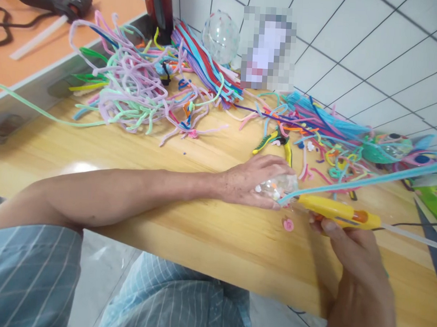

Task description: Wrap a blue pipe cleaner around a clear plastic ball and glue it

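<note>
My left hand (252,180) curls around a small clear plastic ball (278,186) with coloured bits inside, resting on the wooden table (137,169). A light blue pipe cleaner (367,180) runs from the ball out to the right. My right hand (349,248) grips a yellow glue gun (338,212) whose nozzle points left and meets the ball where the blue pipe cleaner joins it. A white glue stick (412,235) sticks out of the gun's back end. A small pink piece (288,224) lies on the table just below the ball.
Heaps of coloured pipe cleaners (134,91) cover the far side of the table, with yellow-handled pliers (274,142) among them. A larger clear ball (221,36) stands at the back. A black glue gun (54,1) lies on the orange surface at left. Green items (436,199) sit at right.
</note>
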Motion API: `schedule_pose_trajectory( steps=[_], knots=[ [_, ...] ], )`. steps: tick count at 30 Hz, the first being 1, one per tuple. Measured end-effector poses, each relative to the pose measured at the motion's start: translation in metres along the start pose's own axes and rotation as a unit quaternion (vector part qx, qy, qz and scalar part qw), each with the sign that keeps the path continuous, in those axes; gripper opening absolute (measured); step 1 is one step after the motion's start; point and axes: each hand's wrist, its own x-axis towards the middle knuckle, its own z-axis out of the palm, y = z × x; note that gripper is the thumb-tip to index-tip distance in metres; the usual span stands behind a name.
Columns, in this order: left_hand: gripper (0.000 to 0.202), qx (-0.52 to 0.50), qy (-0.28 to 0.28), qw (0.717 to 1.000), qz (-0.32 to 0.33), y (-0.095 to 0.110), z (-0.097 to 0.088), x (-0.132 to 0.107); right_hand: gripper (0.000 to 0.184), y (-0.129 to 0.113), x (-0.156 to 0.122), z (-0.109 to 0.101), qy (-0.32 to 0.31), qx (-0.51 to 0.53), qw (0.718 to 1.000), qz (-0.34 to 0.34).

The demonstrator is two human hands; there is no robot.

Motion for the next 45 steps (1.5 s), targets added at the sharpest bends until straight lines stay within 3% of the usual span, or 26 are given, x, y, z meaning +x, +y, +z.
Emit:
schedule_pose_trajectory(
  steps=[21, 32, 36, 40, 43, 45],
  knots=[
    [0.073, 0.008, 0.007, 1.0, -0.001, 0.002, 0.0, 0.0, 0.037, 0.001, -0.002, -0.001, -0.008, -0.011, 1.0, 0.009],
    [0.073, -0.003, 0.007, 1.0, 0.0, 0.0, 0.001, 0.0, 0.028, 0.006, -0.005, -0.003, -0.032, -0.013, 0.999, 0.006],
    [0.074, -0.004, 0.01, 1.0, 0.002, -0.003, 0.003, 0.0, 0.034, 0.002, -0.004, 0.0, 0.001, -0.003, 1.0, 0.015],
    [0.077, -0.002, 0.017, 1.0, 0.025, -0.005, 0.002, -0.002, 0.037, -0.007, -0.004, -0.001, 0.036, 0.1, 0.994, 0.01],
    [0.075, 0.001, 0.019, 0.999, 0.025, -0.003, 0.001, -0.005, 0.043, -0.013, -0.002, -0.018, 0.114, 0.157, 0.981, 0.008],
    [0.073, 0.004, 0.022, 0.999, 0.027, -0.002, -0.001, -0.006, 0.047, -0.009, 0.0, -0.041, 0.182, 0.138, 0.973, 0.015]
  ],
)
